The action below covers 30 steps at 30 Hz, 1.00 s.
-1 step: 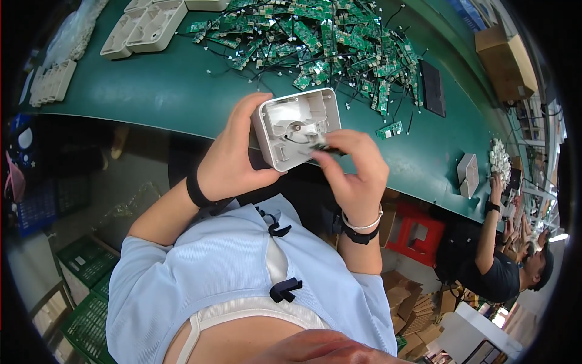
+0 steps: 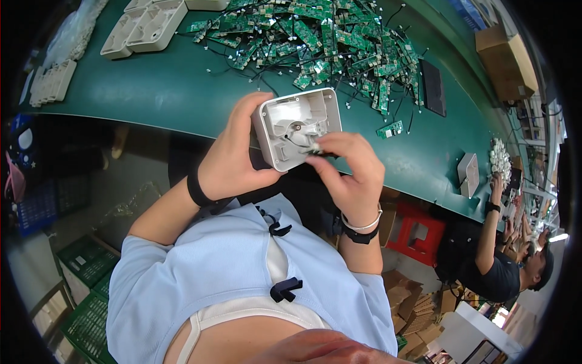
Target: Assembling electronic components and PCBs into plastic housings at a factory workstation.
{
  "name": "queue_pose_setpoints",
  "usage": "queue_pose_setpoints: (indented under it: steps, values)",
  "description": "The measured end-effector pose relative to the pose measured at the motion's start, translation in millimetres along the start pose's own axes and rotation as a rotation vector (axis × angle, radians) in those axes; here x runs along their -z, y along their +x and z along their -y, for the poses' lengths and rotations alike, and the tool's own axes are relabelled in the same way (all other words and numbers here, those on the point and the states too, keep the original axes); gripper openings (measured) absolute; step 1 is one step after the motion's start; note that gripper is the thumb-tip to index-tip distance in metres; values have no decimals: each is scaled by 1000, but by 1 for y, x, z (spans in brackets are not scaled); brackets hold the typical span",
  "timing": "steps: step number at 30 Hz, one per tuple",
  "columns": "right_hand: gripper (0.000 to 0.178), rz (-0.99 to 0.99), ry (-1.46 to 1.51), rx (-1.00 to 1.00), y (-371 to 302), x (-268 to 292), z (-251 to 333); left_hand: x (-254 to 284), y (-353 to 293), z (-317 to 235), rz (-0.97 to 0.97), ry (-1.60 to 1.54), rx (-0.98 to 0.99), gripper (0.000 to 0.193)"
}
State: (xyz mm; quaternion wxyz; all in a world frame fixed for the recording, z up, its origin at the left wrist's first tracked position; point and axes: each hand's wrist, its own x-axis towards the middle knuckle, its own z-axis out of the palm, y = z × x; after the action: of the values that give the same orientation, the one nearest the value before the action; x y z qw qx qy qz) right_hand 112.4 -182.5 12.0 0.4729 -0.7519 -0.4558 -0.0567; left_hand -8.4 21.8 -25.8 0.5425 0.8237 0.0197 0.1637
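My left hand point(image 2: 233, 155) is wrapped round a white plastic housing point(image 2: 264, 136), its open side tilted up toward me. Inside the housing are molded posts and ribs, and a thin dark wire point(image 2: 292, 141) runs across it. Between thumb and fingers, my right hand point(image 2: 351, 164) pinches a small circuit board point(image 2: 325, 154) at the housing's lower right corner. Most of that board is hidden by the fingers. Beyond the housing, a large heap of green circuit boards point(image 2: 306, 36) with black cables lies on the green table point(image 2: 151, 91).
More white housings point(image 2: 157, 27) stand at the far left, with smaller white parts point(image 2: 53, 83) nearby. One loose board point(image 2: 389, 130) and a black flat tray point(image 2: 432, 88) lie right of the heap. Farther right, a co-worker point(image 2: 503, 267) reaches toward white parts point(image 2: 500, 158) near another housing point(image 2: 467, 175).
My right hand has shifted slightly left, bringing the pinched board a little farther over the housing. My left hand and the housing stay nearly still.
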Motion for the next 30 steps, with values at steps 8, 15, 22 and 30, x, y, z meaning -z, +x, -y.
queue_pose_setpoints:
  steps: [8, 15, 22, 30]
  values:
    - [26, 215, 130, 70, -12, -5, -8, -7, -2, 5, -44, -87, -30, 106]
    - [23, 225, 129, 154, -19, -6, -21, -1, -1, -10, 24, -317, 203, 107]
    - [20, 248, 99, 140, -13, -9, -10, -3, -5, -6, 4, -351, 188, 110]
    - [21, 245, 20, 24, -2, -19, 5, 3, -8, -3, 58, -376, 253, 109]
